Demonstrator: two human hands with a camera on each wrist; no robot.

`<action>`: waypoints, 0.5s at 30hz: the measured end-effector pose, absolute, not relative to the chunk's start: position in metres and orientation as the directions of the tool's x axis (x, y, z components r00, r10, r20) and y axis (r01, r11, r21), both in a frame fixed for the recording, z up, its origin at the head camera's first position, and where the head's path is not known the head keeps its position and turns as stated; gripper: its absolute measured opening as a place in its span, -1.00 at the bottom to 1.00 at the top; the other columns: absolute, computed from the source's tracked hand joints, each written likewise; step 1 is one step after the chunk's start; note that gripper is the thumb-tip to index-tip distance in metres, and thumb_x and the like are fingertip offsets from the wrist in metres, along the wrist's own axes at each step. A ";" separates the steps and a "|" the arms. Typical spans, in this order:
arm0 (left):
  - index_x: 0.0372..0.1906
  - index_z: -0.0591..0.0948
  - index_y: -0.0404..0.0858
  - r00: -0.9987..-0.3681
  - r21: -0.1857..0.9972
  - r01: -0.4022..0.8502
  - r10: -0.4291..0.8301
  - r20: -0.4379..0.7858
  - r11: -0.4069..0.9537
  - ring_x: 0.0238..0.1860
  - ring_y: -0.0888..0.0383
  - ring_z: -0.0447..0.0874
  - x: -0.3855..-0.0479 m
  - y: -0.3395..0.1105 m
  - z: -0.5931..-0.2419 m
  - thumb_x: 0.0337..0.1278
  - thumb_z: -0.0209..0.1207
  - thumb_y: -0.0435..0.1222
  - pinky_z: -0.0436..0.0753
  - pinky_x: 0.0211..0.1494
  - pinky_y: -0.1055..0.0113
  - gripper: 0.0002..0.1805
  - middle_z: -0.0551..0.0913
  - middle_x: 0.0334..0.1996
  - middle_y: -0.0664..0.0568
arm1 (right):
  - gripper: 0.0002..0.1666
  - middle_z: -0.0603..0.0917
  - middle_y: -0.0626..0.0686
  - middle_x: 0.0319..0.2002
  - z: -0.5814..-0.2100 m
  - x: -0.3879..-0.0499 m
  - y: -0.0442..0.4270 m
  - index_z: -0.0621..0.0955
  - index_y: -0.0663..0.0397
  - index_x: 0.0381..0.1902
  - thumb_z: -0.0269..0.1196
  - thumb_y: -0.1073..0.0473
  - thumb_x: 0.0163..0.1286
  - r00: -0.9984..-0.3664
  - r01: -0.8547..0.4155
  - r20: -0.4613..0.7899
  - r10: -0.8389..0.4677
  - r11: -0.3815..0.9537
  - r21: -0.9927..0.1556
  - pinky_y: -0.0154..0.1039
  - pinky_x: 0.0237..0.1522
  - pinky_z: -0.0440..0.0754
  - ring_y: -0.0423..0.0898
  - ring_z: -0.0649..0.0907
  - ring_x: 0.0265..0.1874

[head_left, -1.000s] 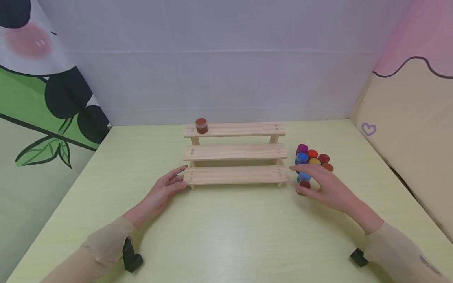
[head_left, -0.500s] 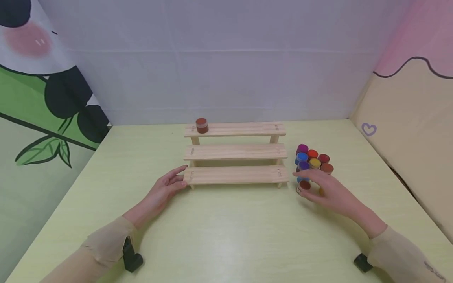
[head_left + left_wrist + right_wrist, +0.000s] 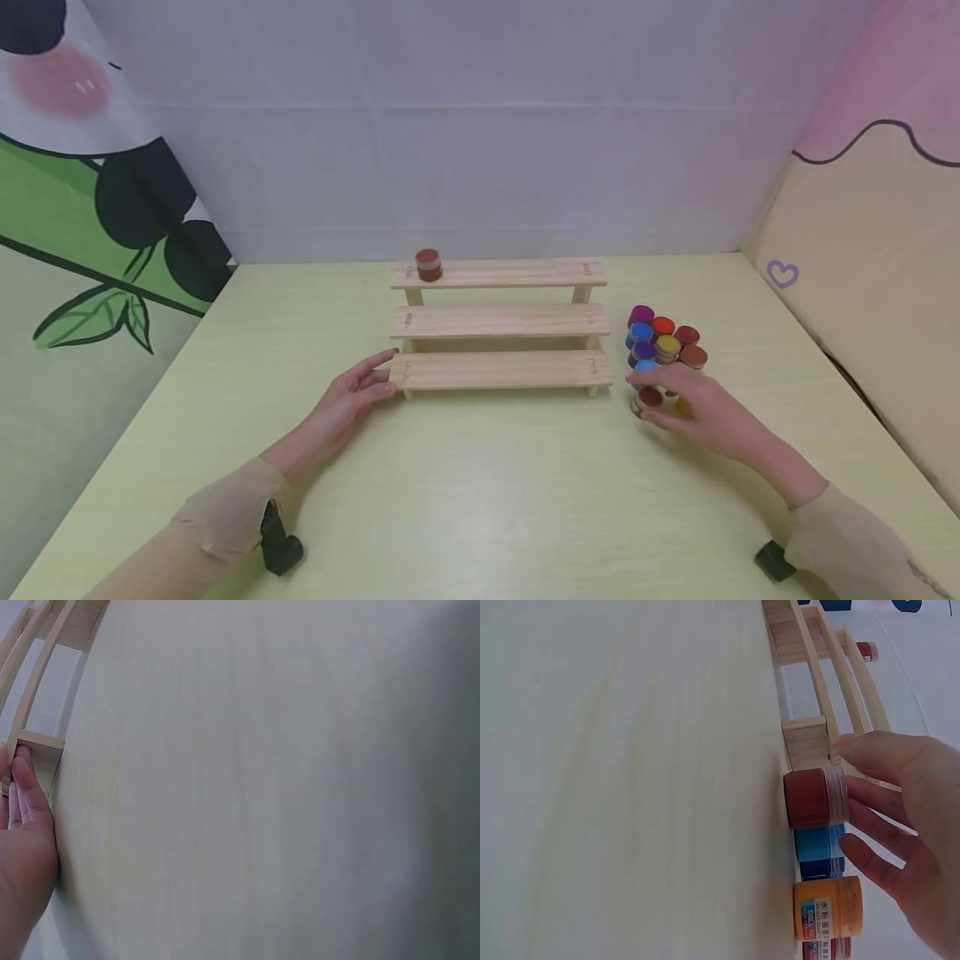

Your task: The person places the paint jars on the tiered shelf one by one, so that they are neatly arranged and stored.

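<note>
My left hand (image 3: 358,400) holds the left end of a three-tier wooden stand (image 3: 498,371), thumb at the front edge of the lowest board. In the left wrist view, fingers of the left hand (image 3: 26,840) lie around the board's end. On the right, my right hand (image 3: 701,408) is at a brown paint jar (image 3: 648,398), thumb and forefinger spread on either side of it. In the right wrist view, the right hand's thumb (image 3: 877,754) appears apart from the brown jar (image 3: 808,799); its fingers are partly hidden behind the lid.
Several paint jars stand clustered beyond my right hand, among them a purple jar (image 3: 641,316), a yellow jar (image 3: 667,347) and an orange jar (image 3: 827,907). A red-brown jar (image 3: 428,265) stands at the top board's left end. A cloth wall (image 3: 480,167) rises behind the table.
My right hand has moved slightly toward me and to the right, lowering around the brown jar, which has shifted slightly toward me. The left hand and the stand have kept still.
</note>
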State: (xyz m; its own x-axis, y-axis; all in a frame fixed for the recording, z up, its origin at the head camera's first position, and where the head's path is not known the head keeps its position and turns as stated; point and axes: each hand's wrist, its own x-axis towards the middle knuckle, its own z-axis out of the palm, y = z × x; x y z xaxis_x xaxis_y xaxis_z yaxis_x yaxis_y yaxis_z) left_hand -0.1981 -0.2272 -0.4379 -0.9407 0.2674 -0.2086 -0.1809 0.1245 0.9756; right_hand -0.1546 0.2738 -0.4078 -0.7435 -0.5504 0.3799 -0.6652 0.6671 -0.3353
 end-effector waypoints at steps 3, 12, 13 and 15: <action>0.55 0.15 -0.09 -0.941 0.976 -0.180 0.268 -0.207 0.122 0.05 0.38 0.63 -0.198 -0.228 -0.438 0.35 0.18 -0.22 0.55 0.13 0.56 -0.25 0.61 0.04 0.19 | -0.48 0.74 -0.06 -0.05 -0.408 -0.154 0.276 0.67 0.07 0.02 0.51 0.33 0.03 -0.727 -0.682 0.398 -0.560 0.655 -0.324 -0.47 -0.12 0.61 -0.18 0.63 -0.14; 0.54 0.16 -0.10 -0.942 0.978 -0.171 0.271 -0.197 0.118 0.05 0.38 0.63 -0.198 -0.227 -0.438 0.35 0.18 -0.23 0.57 0.13 0.55 -0.26 0.60 0.05 0.17 | -0.55 0.77 -0.11 -0.18 -0.411 -0.158 0.285 0.71 0.05 -0.06 0.51 0.35 0.03 -0.740 -0.672 0.347 -0.576 0.635 -0.381 -0.43 -0.31 0.58 -0.32 0.55 -0.33; 0.54 0.16 -0.10 -0.942 0.979 -0.169 0.272 -0.196 0.116 0.04 0.38 0.63 -0.198 -0.227 -0.438 0.35 0.18 -0.23 0.57 0.13 0.55 -0.26 0.60 0.04 0.18 | -0.54 0.77 -0.11 -0.18 -0.412 -0.158 0.286 0.70 0.06 -0.05 0.51 0.35 0.03 -0.742 -0.671 0.340 -0.578 0.633 -0.386 -0.42 -0.33 0.58 -0.31 0.54 -0.34; 0.54 0.16 -0.11 -0.942 0.979 -0.166 0.274 -0.192 0.114 0.04 0.37 0.63 -0.197 -0.227 -0.438 0.36 0.17 -0.24 0.57 0.13 0.54 -0.26 0.59 0.03 0.19 | -0.51 0.77 -0.10 -0.16 -0.413 -0.159 0.287 0.70 0.07 -0.02 0.51 0.35 0.02 -0.745 -0.666 0.329 -0.580 0.630 -0.399 -0.41 -0.36 0.58 -0.29 0.55 -0.36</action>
